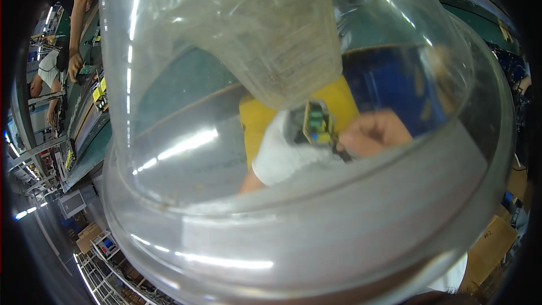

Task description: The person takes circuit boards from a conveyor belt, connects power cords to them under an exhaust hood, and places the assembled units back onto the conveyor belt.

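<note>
Through clear curved plastic I see both my hands near the middle, a little blurred. My left hand (276, 155), in a white glove, is closed around a small circuit board (317, 123) with green, yellow and blue parts. My right hand (375, 134) is bare, its thumb and finger pinched together at the board's right edge. Whatever lies between those fingertips is too small to make out. Behind the hands is a yellow surface (254, 127), partly hidden by the left glove.
The clear plastic cover (226, 223) fills most of the view. A cloudy translucent shape (282, 39) is above the hands, and a blue bin (389, 87) is behind right. At far left, other people's hands (74, 65) work near boards on a line. A cardboard box (488, 248) is lower right.
</note>
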Motion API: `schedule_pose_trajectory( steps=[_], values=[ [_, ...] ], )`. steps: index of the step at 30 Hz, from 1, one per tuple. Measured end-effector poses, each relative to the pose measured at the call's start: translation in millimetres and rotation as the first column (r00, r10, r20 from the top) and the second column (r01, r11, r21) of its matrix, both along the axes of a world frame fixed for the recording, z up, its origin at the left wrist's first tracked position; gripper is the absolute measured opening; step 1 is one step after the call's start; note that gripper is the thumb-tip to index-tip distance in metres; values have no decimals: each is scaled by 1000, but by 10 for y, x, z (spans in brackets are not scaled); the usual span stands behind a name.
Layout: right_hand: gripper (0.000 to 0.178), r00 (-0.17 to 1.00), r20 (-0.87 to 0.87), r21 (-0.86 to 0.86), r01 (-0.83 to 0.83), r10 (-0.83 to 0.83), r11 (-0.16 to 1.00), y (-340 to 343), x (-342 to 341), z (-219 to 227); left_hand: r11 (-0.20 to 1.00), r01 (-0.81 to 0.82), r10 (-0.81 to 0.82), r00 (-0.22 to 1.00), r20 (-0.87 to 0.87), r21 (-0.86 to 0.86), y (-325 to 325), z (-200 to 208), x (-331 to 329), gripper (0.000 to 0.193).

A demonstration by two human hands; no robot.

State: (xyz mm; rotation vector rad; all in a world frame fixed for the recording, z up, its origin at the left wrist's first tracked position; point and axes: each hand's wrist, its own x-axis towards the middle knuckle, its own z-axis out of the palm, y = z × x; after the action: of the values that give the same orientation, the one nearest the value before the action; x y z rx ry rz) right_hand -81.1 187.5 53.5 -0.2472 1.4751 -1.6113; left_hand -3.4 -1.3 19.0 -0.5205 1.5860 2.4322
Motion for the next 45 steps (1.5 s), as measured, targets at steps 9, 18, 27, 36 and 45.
schedule_pose_trajectory(
  steps=[9, 18, 27, 36, 45],
  values=[
    [25, 999, 12, 100, -38, 37, 994, 29, -50, 112, 999, 6, -9, 998, -60, -50, -12, -73, 28, 92],
    [18, 995, 73, 21, 65, -66, 998, 0, -70, -75, 996, 15, -12, 999, 32, -89, -29, -40, -28, 103],
    [14, 979, 183, -38, 102, -94, 994, -20, -29, -181, 962, 137, -132, 991, -36, 236, 3, -307, 55, 92],
    [14, 970, 232, -19, 76, -70, 997, -61, -64, -90, 855, 23, -19, 1000, -14, 518, 139, -171, -3, 80],
    [16, 985, 131, 71, 105, -113, 992, -79, -37, -91, 892, 36, -39, 999, -1, 450, 72, -103, 23, 62]
  ],
)
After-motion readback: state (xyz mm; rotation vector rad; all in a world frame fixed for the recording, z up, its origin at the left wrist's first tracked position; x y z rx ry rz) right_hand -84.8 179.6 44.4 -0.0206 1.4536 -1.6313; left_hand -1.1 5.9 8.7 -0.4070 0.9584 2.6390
